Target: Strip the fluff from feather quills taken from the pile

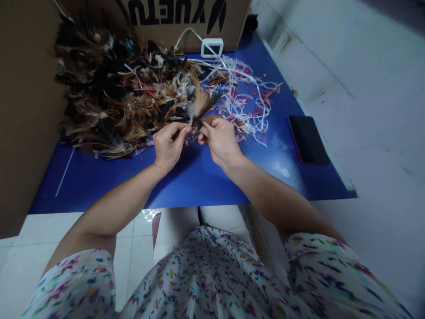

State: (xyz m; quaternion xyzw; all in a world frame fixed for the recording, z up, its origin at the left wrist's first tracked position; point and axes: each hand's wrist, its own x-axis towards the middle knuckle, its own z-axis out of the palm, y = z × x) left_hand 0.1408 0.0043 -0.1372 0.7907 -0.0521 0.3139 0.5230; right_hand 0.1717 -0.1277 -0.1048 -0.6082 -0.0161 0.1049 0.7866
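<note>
Between my two hands is a small bunch of feathers (199, 104), brown, cream and black, its tips fanned upward. My left hand (171, 144) pinches the lower end with thumb and forefinger. From the other side my right hand (221, 139) is closed on the same end, fingertips close to the left ones. Just behind and to the left spreads a big heap of feathers (126, 102) in brown, black and white. A tangle of white and red plastic strips (249, 97) lies to the right of the held bunch.
A cardboard box (186, 31) stands at the back, with a small white digital device (211, 48) before it. More cardboard (26, 110) rises on the left. A dark phone (308, 139) lies near the right edge of the blue table (206, 186), beside the wall.
</note>
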